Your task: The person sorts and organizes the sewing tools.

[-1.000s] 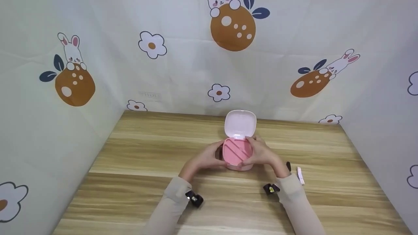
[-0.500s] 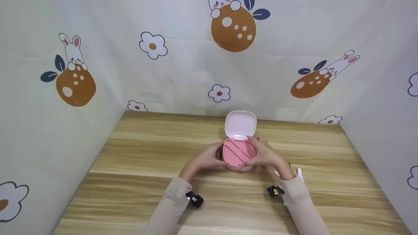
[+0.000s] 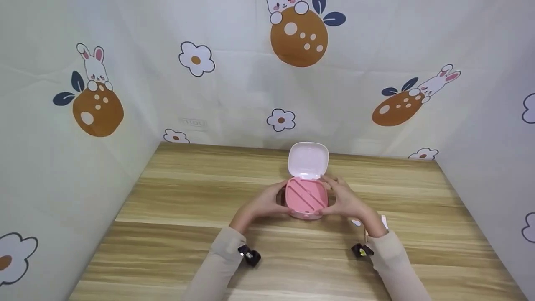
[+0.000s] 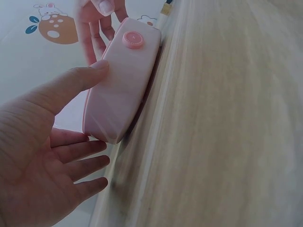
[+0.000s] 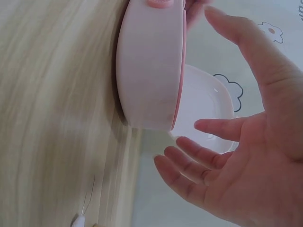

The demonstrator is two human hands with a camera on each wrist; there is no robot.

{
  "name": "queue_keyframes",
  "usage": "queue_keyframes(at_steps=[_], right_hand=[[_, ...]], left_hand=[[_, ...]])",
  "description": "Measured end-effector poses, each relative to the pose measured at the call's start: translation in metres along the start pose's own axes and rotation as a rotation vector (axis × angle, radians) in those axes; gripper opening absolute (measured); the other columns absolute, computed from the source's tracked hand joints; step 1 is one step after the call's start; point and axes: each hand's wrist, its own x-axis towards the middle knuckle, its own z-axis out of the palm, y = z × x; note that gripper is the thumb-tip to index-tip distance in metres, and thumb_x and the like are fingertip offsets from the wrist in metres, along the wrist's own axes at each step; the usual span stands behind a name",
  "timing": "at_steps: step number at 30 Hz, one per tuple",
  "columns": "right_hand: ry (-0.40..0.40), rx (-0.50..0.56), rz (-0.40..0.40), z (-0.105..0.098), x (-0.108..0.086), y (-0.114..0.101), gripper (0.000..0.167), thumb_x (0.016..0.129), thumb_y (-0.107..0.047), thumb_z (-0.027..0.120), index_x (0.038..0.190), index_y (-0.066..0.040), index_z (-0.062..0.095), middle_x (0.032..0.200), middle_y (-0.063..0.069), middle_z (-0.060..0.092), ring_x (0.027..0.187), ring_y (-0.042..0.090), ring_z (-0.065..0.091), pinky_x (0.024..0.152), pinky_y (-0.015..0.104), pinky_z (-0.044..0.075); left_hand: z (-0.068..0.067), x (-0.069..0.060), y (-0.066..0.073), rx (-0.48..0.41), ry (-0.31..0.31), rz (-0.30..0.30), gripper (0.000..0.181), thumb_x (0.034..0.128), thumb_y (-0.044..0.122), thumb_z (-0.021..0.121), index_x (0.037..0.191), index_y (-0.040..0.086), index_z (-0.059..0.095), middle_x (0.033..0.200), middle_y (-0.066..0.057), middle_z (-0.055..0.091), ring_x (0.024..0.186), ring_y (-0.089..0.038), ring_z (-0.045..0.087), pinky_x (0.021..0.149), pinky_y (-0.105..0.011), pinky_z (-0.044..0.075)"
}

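A small pink storage box (image 3: 306, 215) with a rounded square shape stands on the table, its white lid (image 3: 308, 159) tipped up at the back. Inside lies a pink inner tray (image 3: 301, 196) with diagonal ridges. My left hand (image 3: 267, 201) holds the box's left side, thumb at the front upper edge and index finger at the side, as the left wrist view shows. The other fingers are spread. Beside the right side is my right hand (image 3: 345, 200); in the right wrist view its fingers are spread and apart from the box (image 5: 150, 66). A round pink button (image 4: 133, 39) sits on the front.
A white strip-like item (image 3: 384, 221) and another small white piece (image 3: 356, 223) lie near my right wrist, partly hidden by it. The right wrist view shows a white tip (image 5: 78, 221) with thin dark strands. Patterned cloth (image 3: 238, 92) encloses the wooden table (image 3: 188, 188).
My right hand has moved right, off the box's edge, uncovering more of the inner tray. The right forearm now covers more of the white items. My left hand has stayed in place.
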Motion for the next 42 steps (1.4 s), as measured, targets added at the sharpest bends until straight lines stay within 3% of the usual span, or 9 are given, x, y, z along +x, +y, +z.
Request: queue_keyframes(at_steps=[8, 15, 31, 35, 38, 42], right_hand=[[0.032, 0.094, -0.053, -0.006, -0.009, 0.006, 0.101, 0.075, -0.017, 0.094, 0.157, 0.008, 0.039, 0.147, 0.035, 0.05, 0.128, 0.057, 0.05, 0.104, 0.07, 0.05], [0.086, 0.124, -0.106, -0.014, -0.019, 0.016, 0.083, 0.084, -0.013, 0.088, 0.154, 0.005, 0.047, 0.14, 0.036, 0.056, 0.121, 0.058, 0.057, 0.096, 0.069, 0.056], [0.185, 0.227, 0.014, -0.037, -0.057, 0.034, 0.067, 0.09, -0.004, 0.082, 0.149, 0.006, 0.053, 0.139, 0.032, 0.059, 0.121, 0.05, 0.059, 0.102, 0.063, 0.054], [0.198, 0.234, 0.036, -0.041, -0.064, 0.041, 0.064, 0.092, -0.003, 0.08, 0.15, 0.005, 0.053, 0.14, 0.031, 0.06, 0.119, 0.039, 0.063, 0.103, 0.057, 0.056], [0.204, 0.238, 0.054, -0.044, -0.07, 0.045, 0.062, 0.092, -0.003, 0.079, 0.149, 0.005, 0.054, 0.14, 0.03, 0.06, 0.115, 0.021, 0.064, 0.102, 0.048, 0.058], [0.206, 0.244, 0.07, -0.047, -0.079, 0.049, 0.06, 0.094, -0.003, 0.078, 0.148, 0.006, 0.054, 0.139, 0.031, 0.06, 0.112, 0.006, 0.062, 0.101, 0.04, 0.059]], left_hand=[[0.001, 0.001, -0.002, 0.005, -0.007, 0.007, 0.095, 0.082, 0.019, 0.088, 0.16, -0.003, 0.039, 0.158, -0.021, 0.052, 0.147, -0.033, 0.048, 0.127, -0.045, 0.034], [0.001, 0.001, -0.002, 0.022, -0.009, -0.011, 0.095, 0.0821, 0.02, 0.086, 0.161, 0.0, 0.038, 0.158, -0.018, 0.052, 0.148, -0.031, 0.048, 0.127, -0.043, 0.035], [0.002, 0.001, 0.0, 0.041, -0.016, -0.039, 0.096, 0.0834, 0.024, 0.087, 0.163, 0.003, 0.037, 0.161, -0.016, 0.049, 0.15, -0.03, 0.045, 0.128, -0.042, 0.032], [0.003, 0.001, 0.0, 0.033, -0.016, -0.046, 0.096, 0.0836, 0.023, 0.087, 0.163, 0.004, 0.037, 0.161, -0.016, 0.049, 0.151, -0.029, 0.044, 0.129, -0.041, 0.031], [0.003, 0.001, 0.001, 0.033, -0.008, -0.041, 0.096, 0.0838, 0.023, 0.087, 0.162, 0.002, 0.037, 0.16, -0.018, 0.05, 0.15, -0.03, 0.045, 0.128, -0.042, 0.032], [0.003, 0.0, 0.002, 0.042, -0.001, -0.022, 0.095, 0.0837, 0.023, 0.088, 0.161, -0.001, 0.038, 0.158, -0.019, 0.052, 0.148, -0.031, 0.048, 0.127, -0.043, 0.034]])
